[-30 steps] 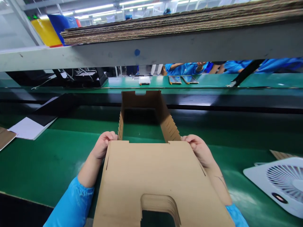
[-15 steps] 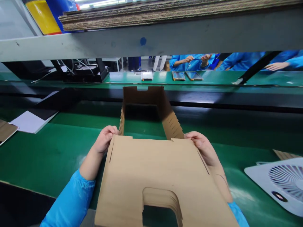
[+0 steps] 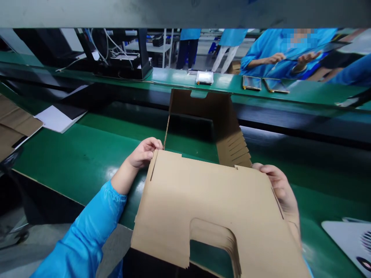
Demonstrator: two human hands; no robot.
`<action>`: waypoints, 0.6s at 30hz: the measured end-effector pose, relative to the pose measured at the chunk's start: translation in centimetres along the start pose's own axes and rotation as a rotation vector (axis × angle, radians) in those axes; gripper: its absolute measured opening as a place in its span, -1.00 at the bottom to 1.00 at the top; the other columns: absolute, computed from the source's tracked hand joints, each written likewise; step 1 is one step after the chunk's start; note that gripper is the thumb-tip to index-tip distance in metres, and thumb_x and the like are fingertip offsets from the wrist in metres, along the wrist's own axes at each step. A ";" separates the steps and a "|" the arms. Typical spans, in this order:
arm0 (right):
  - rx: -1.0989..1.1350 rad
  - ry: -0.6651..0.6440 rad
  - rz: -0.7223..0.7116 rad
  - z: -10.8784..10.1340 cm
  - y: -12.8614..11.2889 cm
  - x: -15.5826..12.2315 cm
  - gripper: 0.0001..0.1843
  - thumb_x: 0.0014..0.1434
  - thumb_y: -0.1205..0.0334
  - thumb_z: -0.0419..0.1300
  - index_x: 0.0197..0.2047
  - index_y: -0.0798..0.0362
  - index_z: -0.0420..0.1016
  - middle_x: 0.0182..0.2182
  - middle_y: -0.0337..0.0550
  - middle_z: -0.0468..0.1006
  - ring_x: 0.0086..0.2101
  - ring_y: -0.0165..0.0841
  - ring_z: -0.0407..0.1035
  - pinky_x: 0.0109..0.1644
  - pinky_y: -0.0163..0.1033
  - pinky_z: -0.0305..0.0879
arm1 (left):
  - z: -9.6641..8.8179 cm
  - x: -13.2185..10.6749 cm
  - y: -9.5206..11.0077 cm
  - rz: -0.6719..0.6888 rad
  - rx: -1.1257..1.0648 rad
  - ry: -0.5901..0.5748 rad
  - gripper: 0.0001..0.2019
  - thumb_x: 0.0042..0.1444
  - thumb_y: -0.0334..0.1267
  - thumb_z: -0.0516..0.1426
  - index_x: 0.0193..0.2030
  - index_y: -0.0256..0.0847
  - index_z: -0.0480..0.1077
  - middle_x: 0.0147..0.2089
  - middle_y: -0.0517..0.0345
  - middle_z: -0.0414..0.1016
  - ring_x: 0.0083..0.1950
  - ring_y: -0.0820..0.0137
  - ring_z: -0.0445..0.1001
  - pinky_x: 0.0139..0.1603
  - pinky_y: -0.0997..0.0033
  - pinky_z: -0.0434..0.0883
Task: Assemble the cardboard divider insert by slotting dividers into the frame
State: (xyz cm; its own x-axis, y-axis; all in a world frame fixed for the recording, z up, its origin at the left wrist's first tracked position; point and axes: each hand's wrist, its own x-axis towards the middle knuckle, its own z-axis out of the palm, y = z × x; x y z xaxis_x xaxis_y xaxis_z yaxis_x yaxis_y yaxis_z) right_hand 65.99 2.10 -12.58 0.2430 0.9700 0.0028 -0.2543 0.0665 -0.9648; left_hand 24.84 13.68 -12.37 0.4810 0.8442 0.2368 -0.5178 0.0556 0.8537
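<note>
A stack of brown cardboard sheets (image 3: pixel 208 185) with a rounded cut-out lies in front of me, its near edge reaching past the bench edge. My left hand (image 3: pixel 146 151) pinches the stack's far left corner. At the far right corner, my right hand (image 3: pixel 279 185) is closed round the edge, with some fingers hidden behind the sheets. Beyond the stack, folded-up cardboard walls (image 3: pixel 232 135) stand upright around an opening, and the green surface shows through it. Slits run along the right wall.
A green bench (image 3: pixel 72 154) extends to both sides. White paper (image 3: pixel 59 119) and cardboard (image 3: pixel 17 119) lie at left, a white vented device (image 3: pixel 348 241) at right. A grey beam (image 3: pixel 185 13) crosses overhead. Panels (image 3: pixel 251 83) sit on the far ledge, where a person in blue (image 3: pixel 261 50) works.
My view has tilted down and turned left. Both hands keep hold of the cardboard stack, which now sits slightly rotated and farther right in view.
</note>
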 end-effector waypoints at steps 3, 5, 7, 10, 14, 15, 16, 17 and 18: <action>0.042 0.019 0.025 0.5 -0.3 -0.1 -0.50 -0.35 0.16 0.73 -0.28 -0.23 0.74 -0.21 -0.10 0.54 -0.28 -0.16 0.51 -0.24 -0.09 0.57 | 0.2 -0.1 -0.1 0.006 -0.037 -0.002 -0.51 -0.10 0.03 0.58 -0.27 -0.16 0.47 -0.27 0.20 0.45 -0.32 0.42 0.42 -0.23 0.39 0.41; 0.052 0.009 0.063 0.6 -0.4 -0.2 -0.46 -0.35 0.17 0.75 -0.24 -0.25 0.75 -0.18 -0.12 0.58 -0.29 -0.15 0.56 -0.23 -0.08 0.60 | 0.3 -0.2 -0.1 0.015 -0.056 -0.015 -0.53 -0.05 0.01 0.58 -0.26 -0.17 0.47 -0.26 0.20 0.45 -0.31 0.42 0.44 -0.21 0.40 0.43; 0.045 -0.017 0.060 0.6 -0.3 -0.2 -0.42 -0.35 0.10 0.77 -0.20 -0.25 0.75 -0.15 -0.13 0.62 -0.29 -0.14 0.59 -0.23 -0.09 0.61 | 0.3 -0.2 -0.1 0.018 -0.068 -0.011 -0.53 -0.03 0.00 0.58 -0.24 -0.17 0.47 -0.25 0.22 0.46 -0.31 0.44 0.46 -0.23 0.42 0.43; 0.040 -0.025 0.003 0.6 -0.1 -0.3 -0.39 -0.27 -0.13 0.76 -0.14 -0.25 0.73 -0.11 -0.10 0.65 -0.29 -0.13 0.60 -0.25 -0.10 0.61 | 0.4 -0.4 0.0 0.003 -0.074 0.049 -0.49 -0.05 0.02 0.59 -0.21 -0.18 0.46 -0.25 0.23 0.49 -0.33 0.46 0.49 -0.27 0.45 0.45; 0.021 -0.009 0.001 0.9 -0.1 -0.3 -0.40 -0.24 -0.23 0.73 -0.16 -0.22 0.72 -0.19 -0.09 0.65 -0.38 -0.18 0.56 -0.35 -0.15 0.57 | 0.4 -0.6 0.1 -0.033 -0.048 0.103 -0.43 -0.10 0.08 0.61 -0.21 -0.18 0.45 -0.28 0.22 0.55 -0.39 0.46 0.50 -0.34 0.49 0.46; 0.013 -0.017 0.005 1.0 -0.2 -0.2 -0.39 -0.25 -0.22 0.73 -0.16 -0.21 0.72 -0.22 -0.09 0.65 -0.40 -0.19 0.54 -0.38 -0.16 0.55 | 0.4 -0.6 0.1 -0.038 -0.039 0.101 -0.43 -0.10 0.09 0.61 -0.20 -0.18 0.45 -0.30 0.22 0.56 -0.40 0.46 0.50 -0.35 0.49 0.46; 0.006 -0.027 0.006 1.0 -0.3 -0.1 -0.38 -0.26 -0.23 0.73 -0.16 -0.20 0.73 -0.25 -0.08 0.64 -0.41 -0.20 0.53 -0.40 -0.18 0.54 | 0.4 -0.6 0.1 -0.033 -0.033 0.106 -0.43 -0.09 0.10 0.61 -0.20 -0.18 0.46 -0.31 0.22 0.56 -0.41 0.45 0.50 -0.36 0.49 0.47; 0.000 -0.032 0.000 1.1 -0.5 0.0 -0.36 -0.26 -0.24 0.73 -0.15 -0.19 0.73 -0.27 -0.08 0.64 -0.43 -0.21 0.53 -0.41 -0.19 0.52 | 0.4 -0.7 0.1 -0.026 -0.026 0.114 -0.43 -0.08 0.11 0.60 -0.18 -0.17 0.47 -0.33 0.22 0.56 -0.41 0.45 0.50 -0.36 0.48 0.47; -0.005 -0.037 -0.009 1.1 -0.6 0.1 -0.35 -0.27 -0.25 0.74 -0.15 -0.18 0.73 -0.28 -0.08 0.64 -0.43 -0.22 0.52 -0.41 -0.20 0.52 | 0.4 -0.7 0.2 -0.013 -0.019 0.131 -0.43 -0.08 0.11 0.60 -0.16 -0.17 0.49 -0.32 0.22 0.56 -0.40 0.44 0.52 -0.35 0.48 0.49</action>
State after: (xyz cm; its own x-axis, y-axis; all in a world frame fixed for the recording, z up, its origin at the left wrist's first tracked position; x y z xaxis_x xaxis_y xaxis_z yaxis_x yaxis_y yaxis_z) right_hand 65.09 2.41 -11.70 0.2104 0.9774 0.0212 -0.2478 0.0743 -0.9660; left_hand 24.71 12.90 -12.18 0.3919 0.9056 0.1623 -0.5258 0.0757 0.8472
